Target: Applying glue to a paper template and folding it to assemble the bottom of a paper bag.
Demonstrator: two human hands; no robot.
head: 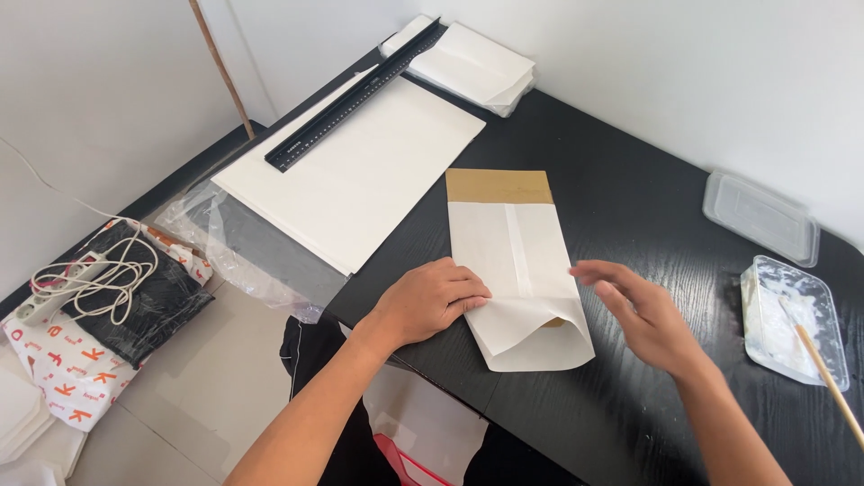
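Black bench [630, 207] against a white wall. Left hand [432, 301] lies flat, fingers [468, 292] pressing the white paper bag's [517, 270] near edge. Right hand [643, 315] hovers just beside it, fingers spread, holding nothing. Beyond the fingers: 1 glue tray [796, 319], ruler [355, 94].

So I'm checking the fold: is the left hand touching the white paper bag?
Touching. The head view shows the left hand pressing flat on the white paper bag, fingers overlapping its folded lower-left edge.
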